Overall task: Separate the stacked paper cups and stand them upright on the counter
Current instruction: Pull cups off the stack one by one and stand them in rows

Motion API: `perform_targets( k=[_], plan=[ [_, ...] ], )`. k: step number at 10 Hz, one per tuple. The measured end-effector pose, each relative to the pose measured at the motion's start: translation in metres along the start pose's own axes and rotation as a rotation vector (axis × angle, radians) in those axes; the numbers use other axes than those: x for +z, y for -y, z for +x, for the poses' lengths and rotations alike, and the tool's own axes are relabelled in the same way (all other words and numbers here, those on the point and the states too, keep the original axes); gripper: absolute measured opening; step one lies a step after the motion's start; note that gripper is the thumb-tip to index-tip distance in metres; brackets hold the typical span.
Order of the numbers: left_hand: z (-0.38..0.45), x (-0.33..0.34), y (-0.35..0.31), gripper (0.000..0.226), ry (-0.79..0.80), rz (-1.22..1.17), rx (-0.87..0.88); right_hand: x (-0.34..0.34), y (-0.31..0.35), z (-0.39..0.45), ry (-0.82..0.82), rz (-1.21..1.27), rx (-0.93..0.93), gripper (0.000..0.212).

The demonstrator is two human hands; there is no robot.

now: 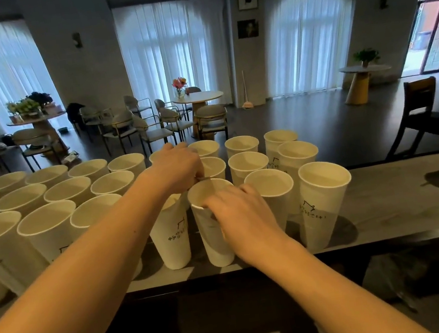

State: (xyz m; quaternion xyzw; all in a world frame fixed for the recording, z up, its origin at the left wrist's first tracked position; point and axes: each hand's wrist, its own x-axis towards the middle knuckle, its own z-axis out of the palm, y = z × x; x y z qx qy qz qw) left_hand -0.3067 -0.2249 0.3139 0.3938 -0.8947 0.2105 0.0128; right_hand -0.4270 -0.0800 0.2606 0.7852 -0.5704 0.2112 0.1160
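Observation:
Several white paper cups stand upright in rows on the grey counter. In the front row, a tall white cup stands between its neighbours. My right hand grips its near side, fingers over the rim. My left hand reaches over the far rim of the same cup with fingers pinched there; whether an inner cup sits in it is hidden. Another printed cup stands just left of it, and a further cup is at the right end of the row.
The counter's right part holds only a dark shadow. Beyond the counter's far edge is a room with tables and chairs, and a dark wooden chair close on the right. A lower dark shelf lies under my forearms.

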Motion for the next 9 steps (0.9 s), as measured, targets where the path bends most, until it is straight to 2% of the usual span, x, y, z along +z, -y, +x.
perform_targets(
  k=[2,3,4,5,7,8,9],
  plan=[
    [0.0,0.0,0.004,0.021,-0.014,-0.034,0.025,0.0,0.003,0.001,-0.015,0.013,0.002,0.028],
    [-0.004,-0.008,0.009,0.038,0.004,-0.075,-0.015,0.001,0.003,-0.001,-0.019,-0.015,-0.002,0.034],
    [-0.012,-0.017,0.017,0.045,-0.047,-0.099,-0.046,0.001,0.002,-0.002,-0.049,-0.011,-0.003,0.038],
    [-0.027,-0.029,0.026,0.037,-0.158,-0.173,-0.087,-0.005,0.003,-0.002,-0.075,0.02,-0.006,0.038],
    [-0.069,-0.051,0.005,0.031,-0.208,-0.707,-0.171,-0.027,0.009,0.008,-0.153,0.158,0.036,0.042],
    [-0.102,-0.069,-0.004,0.036,-0.274,-0.906,-0.197,-0.055,0.021,0.013,-0.169,0.396,0.093,0.038],
    [-0.129,-0.082,0.0,0.032,-0.385,-1.062,-0.198,-0.093,0.035,0.012,-0.275,0.593,0.107,0.031]
  ],
)
